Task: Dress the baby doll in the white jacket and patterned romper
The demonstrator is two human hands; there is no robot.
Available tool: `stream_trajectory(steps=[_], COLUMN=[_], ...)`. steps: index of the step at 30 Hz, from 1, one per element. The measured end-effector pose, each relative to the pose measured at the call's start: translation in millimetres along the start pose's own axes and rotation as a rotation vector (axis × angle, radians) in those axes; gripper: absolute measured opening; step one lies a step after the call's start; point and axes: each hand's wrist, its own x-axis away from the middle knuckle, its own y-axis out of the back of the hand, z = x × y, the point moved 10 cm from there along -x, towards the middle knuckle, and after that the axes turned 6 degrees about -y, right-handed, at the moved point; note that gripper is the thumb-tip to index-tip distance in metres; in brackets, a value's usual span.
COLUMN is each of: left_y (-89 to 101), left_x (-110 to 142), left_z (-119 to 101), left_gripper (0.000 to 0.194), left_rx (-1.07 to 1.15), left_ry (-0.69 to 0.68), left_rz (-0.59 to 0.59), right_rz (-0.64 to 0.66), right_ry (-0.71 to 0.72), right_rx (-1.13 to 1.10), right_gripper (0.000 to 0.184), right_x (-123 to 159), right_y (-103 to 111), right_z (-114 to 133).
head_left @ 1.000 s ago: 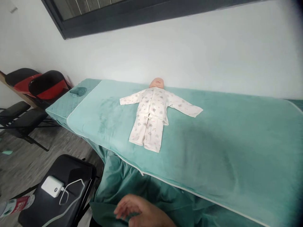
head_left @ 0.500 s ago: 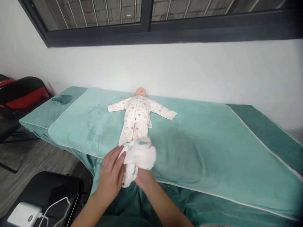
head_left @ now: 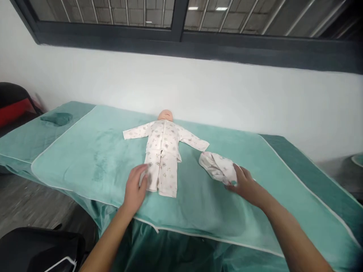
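Observation:
A baby doll [head_left: 165, 115] lies on its back on the green bed, dressed in a white printed long-sleeved top [head_left: 163, 136] with both sleeves spread out. White printed trousers [head_left: 167, 175] cover its lower half, legs pointing toward me. My left hand [head_left: 136, 187] is beside the trouser leg on the left, thumb and fingers apart, holding nothing; whether the fingertips touch the fabric I cannot tell. To the right of the doll, my right hand [head_left: 244, 186] grips one end of a bunched white cloth [head_left: 217, 166] with small teal marks. Its fingers partly hide that end.
The bed cover [head_left: 93, 158] is green with white piping and has a face hole [head_left: 58, 118] at the left. A wall [head_left: 227, 98] with a dark-framed window [head_left: 113, 37] stands behind. A black chair [head_left: 36, 249] with a white cable is at the lower left.
The bunched cloth, earlier between both hands over the trouser ends, has moved right in my right hand. My left hand has let go of it. The trouser legs are now uncovered.

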Motion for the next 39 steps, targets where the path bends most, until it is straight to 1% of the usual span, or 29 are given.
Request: stream_trajectory(steps=[1,2,3,4,5,6,7,8,9,11,12,13,14,15,16,17,18,20,22,24,26,31,33,36,39], left_y=[-4.6,-9.3,-15.1,-21.8,-30.3,-39.9,-51.1,-61.8,-73.8,-99.4,-111.1,-121.5,-130.2,-137.2,-142.6,-146.7,-149.4,-152.1,-152.8,-153.1,-153.2,-153.4,-153.2,-152.2,-146.3], left_x=[-22.7,-47.1,-72.6,-98.5,-124.7,-150.4,-175.3,-198.3,-219.1,-251.9,-263.1,-270.8,-275.3,-277.4,-277.6,-276.7,-275.3,-273.1,-272.9,-274.0,-275.1,-275.1,-274.8,-273.9,-269.9], left_z=[8.4,15.5,21.4,26.9,31.1,34.5,37.0,40.5,45.6,59.9,67.4,74.2,79.4,82.8,84.5,85.3,85.5,85.9,87.0,87.4,86.7,83.6,82.4,80.1,82.5], left_gripper=[0.031,0.03,0.028,0.028,0.028,0.028,0.029,0.03,0.031,0.032,0.032,0.032,0.033,0.034,0.035,0.036,0.037,0.037,0.037,0.038,0.039,0.04,0.04,0.039,0.032], left_rx=[0.025,0.05,0.077,0.095,0.106,0.117,0.129,0.138,0.136,0.128,0.124,0.118,0.106,0.087,0.062,0.039,0.022,0.016,0.025,0.025,0.028,0.029,0.03,0.035,0.068], left_ry=[0.019,0.031,0.035,0.036,0.025,0.005,-0.027,-0.049,-0.055,-0.022,0.0,0.02,0.028,0.024,0.012,-0.003,-0.016,-0.018,0.003,0.022,0.027,0.012,0.005,-0.017,-0.005], left_rz=[-0.014,-0.037,-0.059,-0.082,-0.096,-0.107,-0.108,-0.117,-0.113,-0.074,-0.051,-0.026,-0.001,0.025,0.052,0.079,0.102,0.134,0.15,0.161,0.167,0.183,0.183,0.173,0.131], right_rz=[0.121,0.217,0.271,0.302,0.269,0.212,0.158,0.112,0.121,0.136,0.11,0.05,-0.014,-0.088,-0.137,-0.125,-0.094,-0.051,-0.011,0.043,0.086,0.132,0.119,0.05,0.012], right_ry=[0.018,0.001,-0.04,-0.055,-0.048,-0.034,0.009,0.057,0.132,0.226,0.262,0.294,0.312,0.29,0.224,0.163,0.147,0.171,0.215,0.225,0.222,0.17,0.163,0.194,0.253], right_rx=[0.046,0.093,0.141,0.176,0.206,0.229,0.214,0.142,0.008,-0.339,-0.458,-0.541,-0.61,-0.682,-0.739,-0.783,-0.812,-0.838,-0.849,-0.857,-0.86,-0.897,-0.952,-1.097,-1.162], right_gripper=[0.084,0.092,0.092,0.085,0.076,0.07,0.064,0.058,0.053,0.037,0.031,0.027,0.027,0.029,0.029,0.028,0.027,0.024,0.023,0.021,0.019,0.012,0.012,0.01,0.008], right_x=[1.1,3.1,4.6,5.1,2.3,-3.1,-10.6,-20.7,-32.5,-65.1,-84.5,-104.2,-123.0,-140.6,-156.4,-169.2,-177.4,-183.7,-182.6,-180.5,-179.3,-180.6,-181.0,-179.9,-175.3], right_y=[-10.7,-15.5,-12.7,-5.4,8.1,22.2,32.1,36.4,30.1,3.6,-14.0,-31.3,-49.3,-65.9,-83.6,-102.7,-117.3,-130.1,-130.4,-129.2,-128.5,-132.0,-132.6,-127.3,-120.1], right_z=[-5.3,-10.3,-13.0,-7.1,7.4,29.0,59.3,94.3,134.0,207.0,237.7,262.6,281.1,290.3,291.7,291.9,293.6,295.6,297.2,298.4,300.5,300.5,298.5,294.0,292.5])
